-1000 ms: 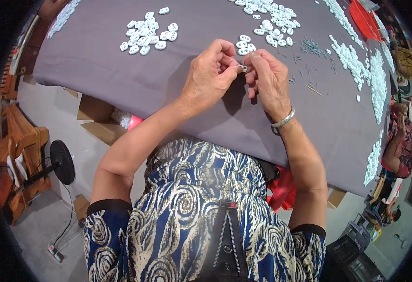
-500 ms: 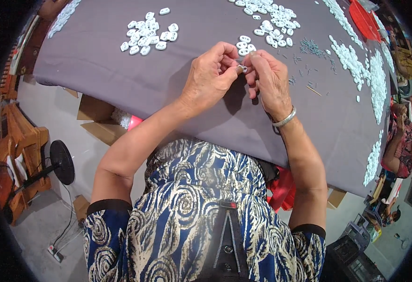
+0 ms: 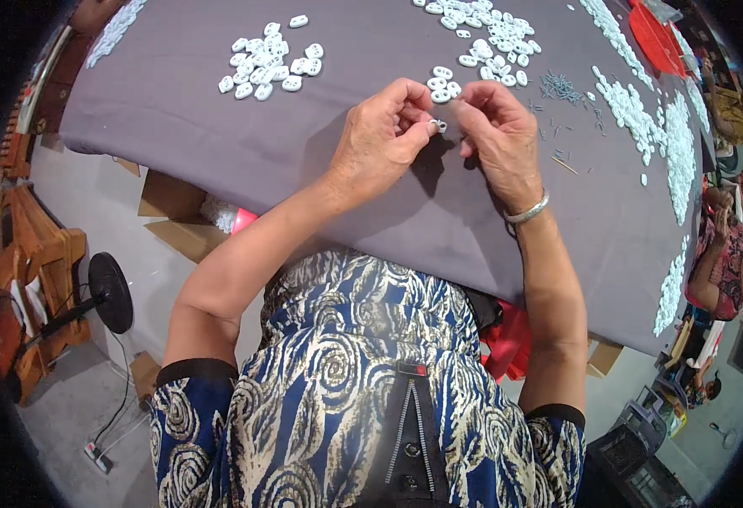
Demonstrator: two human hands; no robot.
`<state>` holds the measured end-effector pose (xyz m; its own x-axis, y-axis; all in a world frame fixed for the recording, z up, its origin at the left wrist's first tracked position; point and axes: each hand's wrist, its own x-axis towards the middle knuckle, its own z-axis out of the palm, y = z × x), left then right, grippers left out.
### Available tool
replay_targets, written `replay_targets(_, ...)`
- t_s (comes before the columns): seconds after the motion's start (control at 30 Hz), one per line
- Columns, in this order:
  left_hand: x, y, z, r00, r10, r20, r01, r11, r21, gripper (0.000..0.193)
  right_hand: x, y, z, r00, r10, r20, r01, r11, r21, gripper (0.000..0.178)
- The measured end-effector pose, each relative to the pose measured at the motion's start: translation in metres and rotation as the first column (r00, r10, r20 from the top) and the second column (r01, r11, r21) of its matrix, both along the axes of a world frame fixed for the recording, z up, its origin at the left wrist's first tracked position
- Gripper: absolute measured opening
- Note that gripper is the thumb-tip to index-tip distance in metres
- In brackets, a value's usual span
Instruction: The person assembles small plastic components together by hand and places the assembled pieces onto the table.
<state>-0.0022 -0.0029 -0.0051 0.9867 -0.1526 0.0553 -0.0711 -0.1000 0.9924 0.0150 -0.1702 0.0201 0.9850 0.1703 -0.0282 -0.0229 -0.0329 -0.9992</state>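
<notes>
One small white piece [image 3: 441,126], held in the left hand [image 3: 377,140] above a grey-covered counter [image 3: 219,135].
Hands, two, bare: the left pinches the piece at its fingertips, which hide much of it from me; the right hand [image 3: 504,140], fingers curled, is just beside it, apart, and I cannot tell whether it grasps anything. Also listed: loose white pieces [image 3: 261,63], heaped; dark pins [image 3: 562,87], too small for me to separate; one wooden stick [image 3: 564,165]; red tray [image 3: 655,38], cut off at the top edge; cardboard box [image 3: 168,196], partly hidden beneath the counter.
</notes>
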Motion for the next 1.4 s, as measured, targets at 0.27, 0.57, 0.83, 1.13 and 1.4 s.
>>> replay_targets(0.27,0.0,0.001,0.001,1.0,-0.003,-0.02,0.002,0.999,-0.036,0.022,0.008,-0.013,0.004,0.998,0.068,-0.003,-0.068,0.996,-0.064,0.007)
replay_targets(0.57,0.0,0.002,0.0,1.0,-0.024,-0.003,0.024,0.999,-0.032,0.021,0.008,-0.014,0.004,0.994,0.102,0.024,-0.098,0.986,-0.139,0.007)
replay_targets(0.83,0.0,0.003,0.0,0.999,-0.04,-0.012,0.04,0.999,-0.032,0.022,0.01,-0.018,0.0,0.974,0.215,0.074,-0.198,0.962,-0.186,0.009)
replay_targets(1.13,-0.002,0.002,0.006,0.995,-0.098,0.005,0.098,0.995,0.013,0.03,0.011,-0.018,0.0,0.963,0.269,-0.027,-0.27,0.949,-0.16,0.014)
replay_targets(1.4,0.0,0.004,0.004,0.991,-0.125,0.051,0.123,0.991,0.05,0.032,0.011,-0.019,0.001,0.941,0.339,-0.009,-0.331,0.915,-0.231,0.014)
